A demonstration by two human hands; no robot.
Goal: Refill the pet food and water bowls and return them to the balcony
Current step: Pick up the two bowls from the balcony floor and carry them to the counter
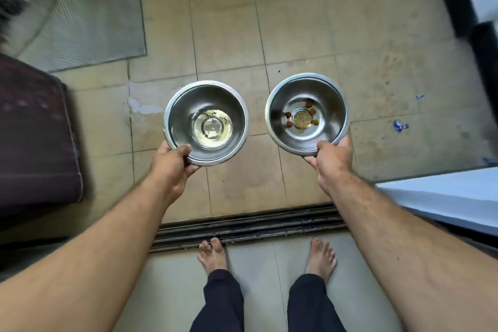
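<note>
Two steel bowls hang side by side above the tiled balcony floor. The water bowl on the left holds a shallow pool of clear water in its bottom. My left hand grips its near rim, thumb on top. The food bowl on the right has a few brown kibble pieces and crumbs around its centre. My right hand holds that bowl by its near rim. Both bowls are level and do not touch each other.
A dark sliding-door track crosses the floor just beyond my bare feet. A grey ribbed mat lies far left, a dark maroon cushion at left, a pale blue panel at right, and blue scraps on the tiles.
</note>
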